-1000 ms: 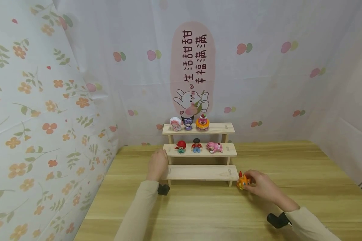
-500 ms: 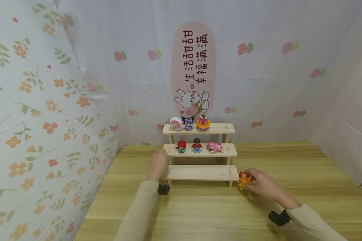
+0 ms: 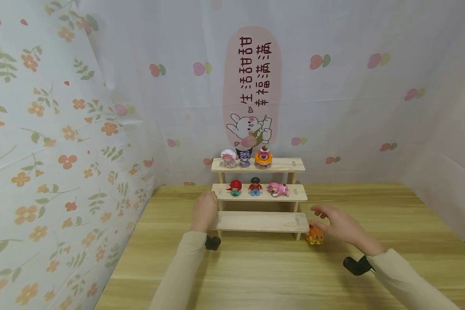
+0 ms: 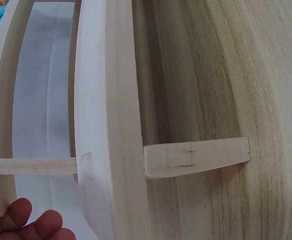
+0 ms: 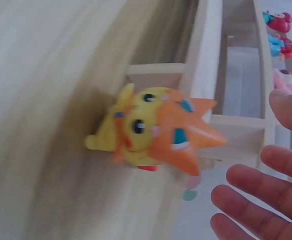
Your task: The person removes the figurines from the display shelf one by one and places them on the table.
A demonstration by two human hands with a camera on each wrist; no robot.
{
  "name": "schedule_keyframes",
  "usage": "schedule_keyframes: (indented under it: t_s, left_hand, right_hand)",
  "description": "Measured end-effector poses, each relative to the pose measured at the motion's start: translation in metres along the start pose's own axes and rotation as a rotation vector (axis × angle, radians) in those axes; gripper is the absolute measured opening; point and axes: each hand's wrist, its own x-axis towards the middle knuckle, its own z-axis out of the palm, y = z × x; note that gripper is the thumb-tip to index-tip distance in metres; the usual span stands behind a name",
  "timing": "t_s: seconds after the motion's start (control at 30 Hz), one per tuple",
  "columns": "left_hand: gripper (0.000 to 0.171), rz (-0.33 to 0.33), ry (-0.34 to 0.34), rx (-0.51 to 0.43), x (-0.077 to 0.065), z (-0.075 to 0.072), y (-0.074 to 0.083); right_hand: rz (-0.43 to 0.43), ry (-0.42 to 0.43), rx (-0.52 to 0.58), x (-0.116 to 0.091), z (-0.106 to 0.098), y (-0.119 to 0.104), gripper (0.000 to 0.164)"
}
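Note:
My left hand (image 3: 205, 211) holds the left end of the middle board of a three-tier wooden display stand (image 3: 261, 221). Its fingers (image 4: 44, 226) curl at the board's edge in the left wrist view; the thumb is hidden. An orange and yellow cat-eared toy figurine (image 3: 315, 236) sits on the table beside the stand's front right leg. Over it, slightly to the right, my right hand (image 3: 342, 227) is spread and apart from it. In the right wrist view the figurine (image 5: 153, 125) shows its face, clear of the fingers (image 5: 256, 187).
On the top tier stand a white-capped figurine (image 3: 229, 158), a purple one (image 3: 245, 158) and a pink bear in an orange ring (image 3: 263, 158). The middle tier bears a red-haired figurine (image 3: 235, 187), a black-haired one (image 3: 255, 187) and a lying pink bear (image 3: 278, 189). A printed curtain (image 3: 178, 103) hangs behind.
My right hand has let go of the orange figurine and lifted a little, its fingers spreading. The figurine stays beside the stand. My left hand keeps its place; the head view has shifted slightly.

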Motion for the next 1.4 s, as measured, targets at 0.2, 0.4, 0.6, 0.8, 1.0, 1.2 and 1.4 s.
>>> schedule_keyframes:
  t_s: [0.2,0.4,0.6,0.8,1.0,1.2,1.4]
  left_hand:
    - [0.038,-0.023,0.0,-0.016,-0.002,0.003,-0.005]
    - [0.04,-0.015,0.009,-0.012,-0.004,0.003,-0.007]
    - [0.04,0.009,0.034,-0.007,-0.004,0.003,-0.007]
    - [0.038,0.009,0.034,-0.006,-0.002,0.005,-0.005]
    - [0.038,0.018,0.031,-0.017,-0.002,0.003,-0.001]
    - [0.039,0.022,0.033,-0.004,0.0,0.004,-0.001]
    - [0.038,0.02,0.033,0.003,0.001,0.005,-0.003]
  right_hand:
    - [-0.074,-0.011,-0.011,0.021,-0.007,-0.007,0.039]
    - [-0.113,0.009,-0.001,0.04,-0.016,-0.017,0.036]
    - [-0.112,0.012,0.015,0.058,-0.025,-0.022,0.035]
    - [-0.127,0.029,0.014,0.073,-0.031,-0.024,0.034]
    - [-0.143,0.048,0.027,0.087,-0.039,-0.031,0.031]
    - [-0.138,0.032,0.067,0.102,-0.049,-0.04,0.029]
    - [-0.129,0.056,0.066,0.117,-0.06,-0.046,0.026]
